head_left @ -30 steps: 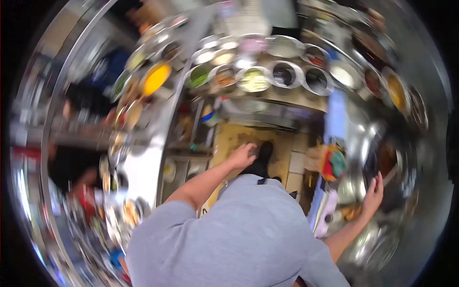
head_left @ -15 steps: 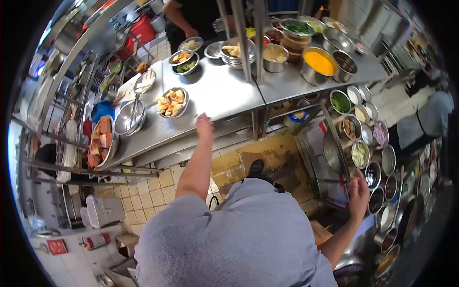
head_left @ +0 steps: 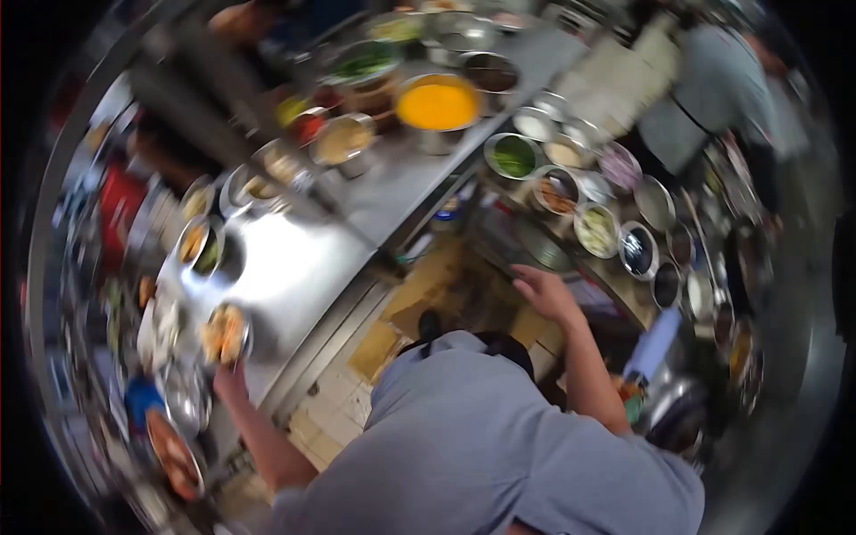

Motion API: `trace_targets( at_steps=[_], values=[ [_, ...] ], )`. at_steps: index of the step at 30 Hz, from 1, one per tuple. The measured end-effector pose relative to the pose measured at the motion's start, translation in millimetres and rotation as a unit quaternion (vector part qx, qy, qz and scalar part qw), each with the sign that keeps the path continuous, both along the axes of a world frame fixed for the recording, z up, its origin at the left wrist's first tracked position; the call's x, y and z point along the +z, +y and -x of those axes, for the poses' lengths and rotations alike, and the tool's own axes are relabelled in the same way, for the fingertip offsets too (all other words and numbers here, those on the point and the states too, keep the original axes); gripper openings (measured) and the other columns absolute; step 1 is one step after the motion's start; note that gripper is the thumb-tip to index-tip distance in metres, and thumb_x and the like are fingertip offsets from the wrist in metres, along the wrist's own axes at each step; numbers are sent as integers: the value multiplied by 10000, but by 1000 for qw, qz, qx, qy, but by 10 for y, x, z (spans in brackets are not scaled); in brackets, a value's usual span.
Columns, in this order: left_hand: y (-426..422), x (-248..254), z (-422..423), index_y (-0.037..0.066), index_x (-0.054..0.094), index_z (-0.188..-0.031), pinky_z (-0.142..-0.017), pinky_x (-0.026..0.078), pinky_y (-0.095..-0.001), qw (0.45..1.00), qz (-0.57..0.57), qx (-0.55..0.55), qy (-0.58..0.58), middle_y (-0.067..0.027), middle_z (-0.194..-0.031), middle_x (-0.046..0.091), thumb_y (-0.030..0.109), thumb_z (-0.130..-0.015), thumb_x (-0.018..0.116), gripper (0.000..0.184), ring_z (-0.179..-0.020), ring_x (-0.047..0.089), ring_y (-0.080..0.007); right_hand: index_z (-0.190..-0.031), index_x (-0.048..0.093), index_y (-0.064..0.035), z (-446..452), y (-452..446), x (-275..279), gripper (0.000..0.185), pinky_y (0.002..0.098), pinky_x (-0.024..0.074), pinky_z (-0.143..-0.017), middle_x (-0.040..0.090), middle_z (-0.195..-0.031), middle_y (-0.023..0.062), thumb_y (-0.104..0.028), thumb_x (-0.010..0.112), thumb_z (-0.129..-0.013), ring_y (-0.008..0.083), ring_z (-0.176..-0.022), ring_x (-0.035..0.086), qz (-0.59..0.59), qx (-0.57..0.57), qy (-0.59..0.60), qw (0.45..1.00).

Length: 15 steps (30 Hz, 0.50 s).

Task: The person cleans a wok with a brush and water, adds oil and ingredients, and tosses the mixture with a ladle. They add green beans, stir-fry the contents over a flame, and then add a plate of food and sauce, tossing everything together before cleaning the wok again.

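My left hand (head_left: 232, 383) is at the near rim of a metal bowl (head_left: 248, 337) on the steel counter. Pale orange chunks (head_left: 223, 332) fill this bowl. Motion blur hides the fingers, so I cannot tell whether they grip the rim. My right hand (head_left: 544, 292) is in the air beside the rack of ingredient pots, its fingers stretched out and holding nothing. Nearest to it on the rack is a pot of pale green pieces (head_left: 596, 229).
A pot of bright orange liquid (head_left: 438, 102) stands on the steel counter (head_left: 312, 276). An oval dish of reddish chunks (head_left: 175, 453) is at the lower left. One person in grey (head_left: 713, 98) is beyond the rack; another person's arm (head_left: 241, 24) shows across the counter.
The view has swung right and blurred. My left hand has come to the bowl of orange chunks from its right side. My right hand now appears farther forward, beside the rack.
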State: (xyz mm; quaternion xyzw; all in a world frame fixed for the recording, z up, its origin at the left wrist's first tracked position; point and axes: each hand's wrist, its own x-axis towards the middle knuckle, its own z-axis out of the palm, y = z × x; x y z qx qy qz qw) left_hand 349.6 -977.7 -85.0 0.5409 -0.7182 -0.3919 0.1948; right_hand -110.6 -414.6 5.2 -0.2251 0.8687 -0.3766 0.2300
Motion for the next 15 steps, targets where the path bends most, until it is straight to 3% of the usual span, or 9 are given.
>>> trace_targets(
  at_steps=[1, 2, 4, 6, 7, 8, 12, 14, 15],
  values=[
    [-79, -53, -32, -93, 507, -1164, -867, 498, -355, 999, 2, 36, 26, -148, -1146, 569, 125, -910, 510, 335, -1021, 562, -257, -1182, 567, -55, 63, 17, -1, 374, 364, 487, -768, 661, -941, 181, -232, 576, -852, 288, -858, 647, -4, -15, -12, 1000],
    [27, 37, 89, -31, 549, -1130, -790, 513, -317, 960, -107, 129, 224, -98, -1091, 590, 163, -898, 530, 303, -919, 590, -220, -1176, 569, -53, 144, 49, -7, 374, 367, 489, -763, 660, -937, 183, -238, 575, -851, 289, -849, 647, -5, -20, -25, 999],
    [-170, -100, -57, 41, 582, -1042, -726, 504, -288, 958, -115, 176, 193, -61, -982, 592, 178, -880, 536, 217, -834, 588, -182, -1161, 578, -56, 363, 154, -24, 367, 370, 490, -762, 658, -940, 186, -250, 578, -849, 295, -841, 645, -14, -113, -50, 992],
    [342, 454, 424, 38, 576, -1015, -692, 490, -264, 926, -138, 240, 255, -62, -978, 588, 164, -853, 529, 211, -825, 569, -170, -1188, 546, -42, 727, 413, -449, 453, 400, 492, -774, 644, -978, 211, -311, 608, -829, 344, -876, 630, -11, -229, 0, 973],
    [662, 815, 733, 37, 574, -1002, -675, 484, -253, 907, -145, 273, 286, -62, -976, 586, 156, -840, 525, 207, -821, 559, -164, -1182, 528, -25, 859, 504, -409, 487, 415, 486, -786, 634, -998, 221, -333, 622, -817, 364, -904, 619, -110, -277, 71, 952],
    [829, 906, 905, 37, 574, -1002, -675, 484, -253, 906, -141, 278, 286, -62, -976, 586, 156, -840, 525, 207, -821, 559, -164, -1175, 510, -7, 994, 558, -370, 523, 430, 481, -798, 625, -1018, 231, -354, 635, -805, 383, -931, 609, -204, -319, 141, 915],
    [1217, 906, 1409, 57, 557, -1007, -632, 462, -226, 920, -206, 168, 287, -22, -891, 583, 136, -879, 511, 157, -781, 569, -126, -991, 528, -4, 1522, 842, -719, 389, 437, 467, -808, 620, -1008, 229, -327, 636, -804, 386, -926, 605, -212, -283, 101, 930],
    [1612, 904, 1891, 60, 554, -998, -600, 477, -233, 917, -246, 132, 285, -39, -888, 574, 113, -871, 518, 143, -788, 582, -121, -921, 557, -6, 1838, 912, -953, 298, 397, 472, -759, 636, -924, 197, -274, 627, -811, 344, -841, 619, 0, -281, 70, 957],
    [1707, 728, 1973, 44, 551, -971, -629, 503, -261, 894, -301, 87, 321, -55, -884, 558, 114, -853, 537, 138, -806, 587, -139, -877, 589, -10, 1878, 774, -722, 216, 348, 473, -689, 643, -816, 158, -218, 605, -823, 275, -739, 620, 29, -320, 111, 940]
  ],
)
